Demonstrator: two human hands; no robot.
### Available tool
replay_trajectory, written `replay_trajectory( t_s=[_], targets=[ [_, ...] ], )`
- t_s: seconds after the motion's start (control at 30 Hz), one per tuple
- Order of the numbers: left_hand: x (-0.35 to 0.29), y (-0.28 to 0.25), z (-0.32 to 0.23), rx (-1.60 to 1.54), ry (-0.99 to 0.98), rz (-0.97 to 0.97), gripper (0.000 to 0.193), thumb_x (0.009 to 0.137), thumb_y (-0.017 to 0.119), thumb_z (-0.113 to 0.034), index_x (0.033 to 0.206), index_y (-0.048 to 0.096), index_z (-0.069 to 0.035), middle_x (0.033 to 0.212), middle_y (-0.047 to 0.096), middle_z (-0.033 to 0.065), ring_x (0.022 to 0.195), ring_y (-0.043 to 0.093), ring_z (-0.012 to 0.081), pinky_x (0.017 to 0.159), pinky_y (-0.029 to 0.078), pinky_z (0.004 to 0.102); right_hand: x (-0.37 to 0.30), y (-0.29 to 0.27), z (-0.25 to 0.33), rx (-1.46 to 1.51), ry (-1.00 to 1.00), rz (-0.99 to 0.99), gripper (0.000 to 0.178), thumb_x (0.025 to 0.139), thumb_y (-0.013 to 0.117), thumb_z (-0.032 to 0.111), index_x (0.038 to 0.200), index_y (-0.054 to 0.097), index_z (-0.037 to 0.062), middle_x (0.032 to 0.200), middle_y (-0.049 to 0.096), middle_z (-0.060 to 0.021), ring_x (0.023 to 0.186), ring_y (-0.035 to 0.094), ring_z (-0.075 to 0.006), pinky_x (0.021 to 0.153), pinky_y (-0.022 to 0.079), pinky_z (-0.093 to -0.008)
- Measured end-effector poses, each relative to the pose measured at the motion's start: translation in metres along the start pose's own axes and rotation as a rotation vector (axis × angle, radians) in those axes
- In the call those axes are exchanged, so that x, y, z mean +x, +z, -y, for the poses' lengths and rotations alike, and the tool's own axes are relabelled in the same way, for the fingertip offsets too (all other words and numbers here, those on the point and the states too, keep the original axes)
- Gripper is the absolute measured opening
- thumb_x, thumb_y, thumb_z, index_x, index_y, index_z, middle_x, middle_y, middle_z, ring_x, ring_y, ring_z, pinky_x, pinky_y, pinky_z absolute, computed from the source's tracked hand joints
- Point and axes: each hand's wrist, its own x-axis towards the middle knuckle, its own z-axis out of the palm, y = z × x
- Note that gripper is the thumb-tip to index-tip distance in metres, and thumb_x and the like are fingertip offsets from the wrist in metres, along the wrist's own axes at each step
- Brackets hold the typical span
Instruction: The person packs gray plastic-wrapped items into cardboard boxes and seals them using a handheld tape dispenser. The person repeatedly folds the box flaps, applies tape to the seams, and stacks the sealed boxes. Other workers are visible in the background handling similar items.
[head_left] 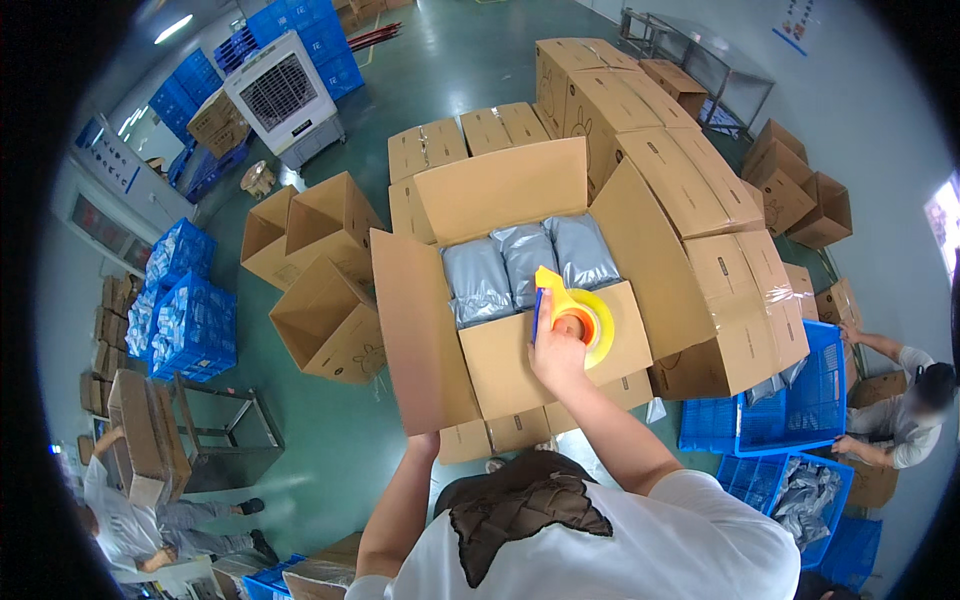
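Observation:
In front of me stands a cardboard box (503,169) with its flaps spread, and the near flap (500,380) leans inward over part of the contents. Several grey plastic packages (522,258) lie side by side inside. My right hand (560,352) is wrapped round a yellow tape dispenser (548,280) with a roll of yellowish tape (607,335), held above the near flap. My left hand (425,443) is at the near lower corner of the left flap (415,330); its fingers are hidden behind the cardboard.
Taped cartons (685,170) are stacked behind and to the right. Open boxes (325,320) stand on the left floor. A person (915,400) at the right grips a blue crate (800,400). Another person (130,515) handles a carton at the left. An air cooler (283,95) stands far left.

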Motion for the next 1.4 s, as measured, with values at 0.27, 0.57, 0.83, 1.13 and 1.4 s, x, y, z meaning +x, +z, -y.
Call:
replay_trajectory(
  t_s=[0.27, 0.57, 0.83, 1.13, 1.4],
  targets=[
    [0.055, -0.059, -0.033, 0.113, -0.044, 0.061, 0.043, 0.09, 0.042, -0.036, 0.12, 0.045, -0.006, 0.112, 0.051, 0.006, 0.102, 0.049, 0.0161, 0.084, 0.04, 0.0304, -0.008, 0.007, 0.01, -0.068, -0.055, -0.192, 0.089, 0.066, 0.058, 0.019, 0.137, 0.007, 0.0037, 0.084, 0.054, -0.0209, 0.065, 0.057, -0.0331, 0.054, 0.049, -0.0423],
    [0.243, -0.084, -0.084, 0.344, -0.148, 0.304, 0.043, 0.09, 0.041, -0.039, 0.115, 0.049, -0.004, 0.108, 0.055, 0.0053, 0.098, 0.052, 0.0143, 0.082, 0.041, 0.0274, -0.013, -0.004, 0.029, -0.081, 0.128, -0.342, 0.091, 0.057, 0.065, 0.012, 0.136, 0.02, 0.0088, 0.079, 0.054, -0.0163, 0.062, 0.059, -0.0287, 0.056, 0.048, -0.0392],
    [0.33, -0.088, -0.057, 0.401, -0.192, 0.514, 0.032, 0.093, 0.036, -0.029, 0.109, 0.051, -0.007, 0.103, 0.056, 0.0043, 0.091, 0.055, 0.0152, 0.075, 0.044, 0.0279, -0.015, 0.012, 0.089, -0.168, 0.528, -0.185, 0.095, 0.064, 0.063, 0.023, 0.136, 0.006, 0.0001, 0.068, 0.059, -0.0146, 0.055, 0.059, -0.0278, 0.049, 0.047, -0.0383],
    [0.449, -0.062, -0.008, 0.967, -0.045, 0.798, 0.051, 0.089, 0.037, -0.044, 0.116, 0.049, -0.003, 0.101, 0.06, 0.0148, 0.093, 0.056, 0.0222, 0.081, 0.041, 0.0292, -0.014, 0.029, 0.1, -0.074, 0.517, -0.418, 0.089, 0.063, 0.062, 0.022, 0.136, 0.015, 0.0062, 0.067, 0.057, -0.0144, 0.055, 0.058, -0.0276, 0.05, 0.047, -0.0389],
    [0.435, 0.11, -0.08, 0.208, -0.37, 1.417, 0.044, 0.09, 0.038, -0.032, 0.125, 0.042, -0.005, 0.121, 0.049, 0.006, 0.108, 0.045, 0.0114, 0.094, 0.034, 0.0266, -0.011, 0.014, 0.111, 0.022, 0.676, -0.322, 0.093, 0.062, 0.061, 0.019, 0.138, 0.008, 0.0134, 0.075, 0.058, -0.0152, 0.066, 0.059, -0.0332, 0.06, 0.048, -0.0409]
  ],
)
